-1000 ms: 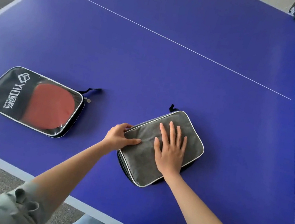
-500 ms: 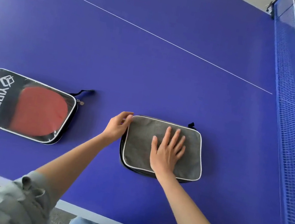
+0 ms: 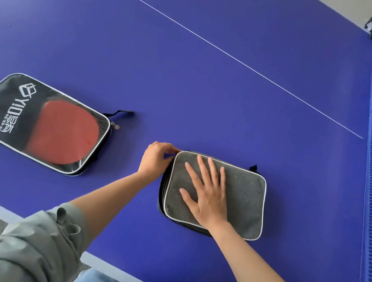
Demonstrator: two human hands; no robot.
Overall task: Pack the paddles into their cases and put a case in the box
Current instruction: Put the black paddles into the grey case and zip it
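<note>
Right hand (image 3: 208,193) flat, fingers spread, pinning grey case (image 3: 242,194). Left hand (image 3: 156,160) pinching at its far-left corner, probably zipper pull. Soft fabric, light, likely slides; hold near zipper.

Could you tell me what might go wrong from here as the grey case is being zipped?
The left hand pinches at the grey case corner; the zip could snag where it curves. The right hand only presses flat, so the case might slide on the smooth table.
</note>
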